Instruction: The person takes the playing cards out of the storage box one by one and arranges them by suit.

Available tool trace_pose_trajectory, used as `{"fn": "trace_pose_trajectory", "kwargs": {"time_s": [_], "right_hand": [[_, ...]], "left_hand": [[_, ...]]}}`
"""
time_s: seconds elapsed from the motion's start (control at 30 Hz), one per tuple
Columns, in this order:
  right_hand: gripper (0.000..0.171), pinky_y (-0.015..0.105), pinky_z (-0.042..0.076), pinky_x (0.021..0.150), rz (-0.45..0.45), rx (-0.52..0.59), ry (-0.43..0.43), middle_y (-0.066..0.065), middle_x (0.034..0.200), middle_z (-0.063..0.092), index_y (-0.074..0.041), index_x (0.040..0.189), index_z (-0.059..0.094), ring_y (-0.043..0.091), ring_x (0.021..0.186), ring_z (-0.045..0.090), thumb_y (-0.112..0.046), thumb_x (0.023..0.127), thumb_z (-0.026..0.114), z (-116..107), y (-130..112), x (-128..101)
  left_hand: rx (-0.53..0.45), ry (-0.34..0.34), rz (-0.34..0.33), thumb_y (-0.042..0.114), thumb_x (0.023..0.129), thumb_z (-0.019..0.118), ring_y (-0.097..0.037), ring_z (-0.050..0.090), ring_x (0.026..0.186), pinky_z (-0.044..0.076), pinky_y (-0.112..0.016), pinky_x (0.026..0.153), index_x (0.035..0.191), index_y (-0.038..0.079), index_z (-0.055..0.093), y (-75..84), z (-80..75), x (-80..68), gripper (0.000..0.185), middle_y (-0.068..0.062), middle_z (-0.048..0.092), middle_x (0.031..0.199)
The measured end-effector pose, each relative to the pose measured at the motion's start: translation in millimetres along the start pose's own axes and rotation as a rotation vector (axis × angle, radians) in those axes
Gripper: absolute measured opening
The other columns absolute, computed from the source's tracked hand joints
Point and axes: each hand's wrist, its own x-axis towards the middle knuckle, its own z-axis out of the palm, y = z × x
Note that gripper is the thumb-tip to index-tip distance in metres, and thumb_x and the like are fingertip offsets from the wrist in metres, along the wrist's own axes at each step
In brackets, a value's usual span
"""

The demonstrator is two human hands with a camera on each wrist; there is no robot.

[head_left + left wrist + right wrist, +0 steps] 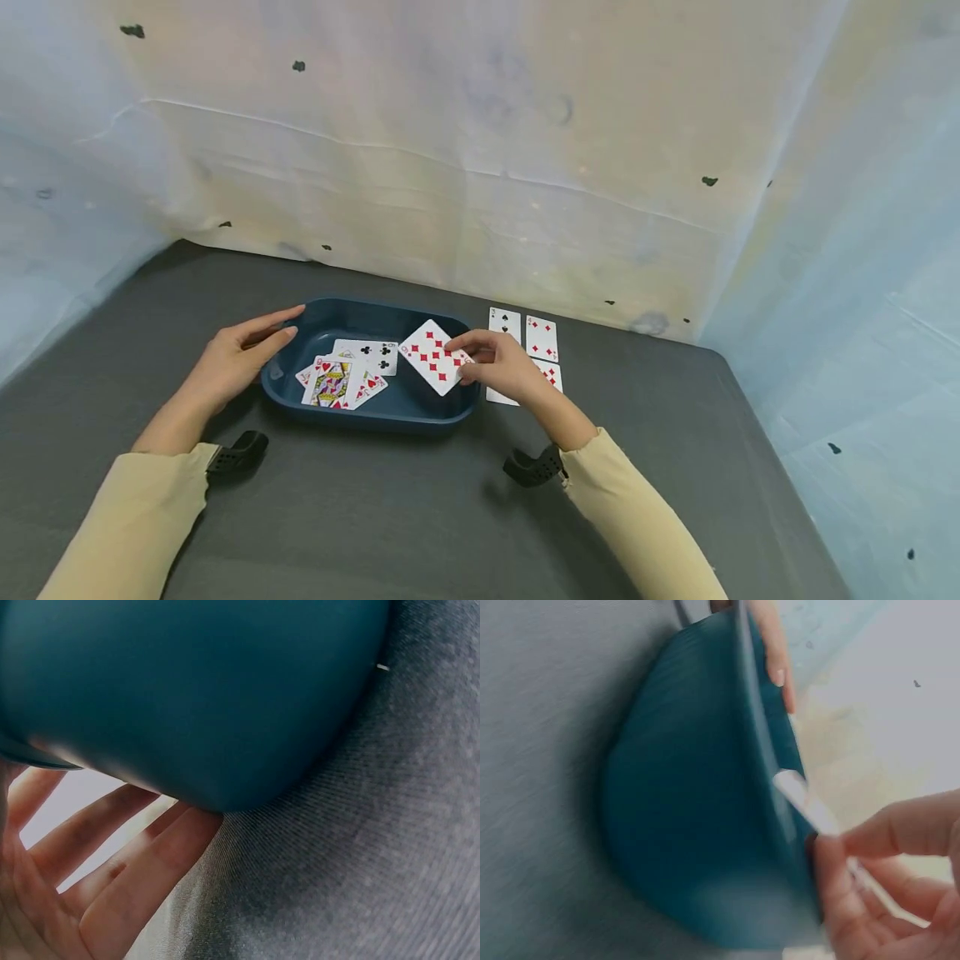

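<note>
The bare left hand (243,354) points forward and to the right, its fingers long and spread, the thumb nearer the body than the index finger. Behind it, the left arm in a pale yellow fabric sleeve (138,508) slants inward. The bare right hand (502,364) points forward and to the left, thumb and fingers set in a pinch; behind its uncovered right wrist (566,419), the matching sleeved right arm (637,508) slants inward.

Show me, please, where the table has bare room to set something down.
Bare tabletop lies on the near side of the blue tray, between the sleeves, and right of the laid-out cards. The tray is crowded: left hand at one end, cards inside, right hand holding a diamonds card over the other.
</note>
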Motion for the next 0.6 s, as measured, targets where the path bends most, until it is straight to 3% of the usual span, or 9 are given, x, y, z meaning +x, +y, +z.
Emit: {"fn": "trace_pose_trajectory", "kwargs": {"time_s": [0.27,0.6], "right_hand": [[0.049,0.036,0.056,0.079,-0.001,0.207,0.053,0.013,0.101,0.053,-0.005,0.131,0.054,0.013,0.076,0.066,0.002,0.084,0.067,-3.6,13.4,-21.5],[0.057,0.02,0.05,0.076,-0.055,0.204,0.186,0.017,0.101,0.058,-0.004,0.132,0.052,0.014,0.082,0.059,0.001,0.08,0.074,-15.7,31.0,-50.0]], "left_hand": [[0.001,-0.004,0.004,0.052,0.098,0.043,-0.034,0.051,0.104,0.048,-0.025,0.065,0.149,0.024,0.036,-2.2,-1.0,0.9,0.059,-0.024,0.04,0.145],[0.004,-0.011,-0.001,0.052,0.098,0.043,-0.032,0.05,0.104,0.048,-0.024,0.064,0.149,0.025,0.035,-3.3,-0.7,2.2,0.059,-0.024,0.042,0.143]]}}
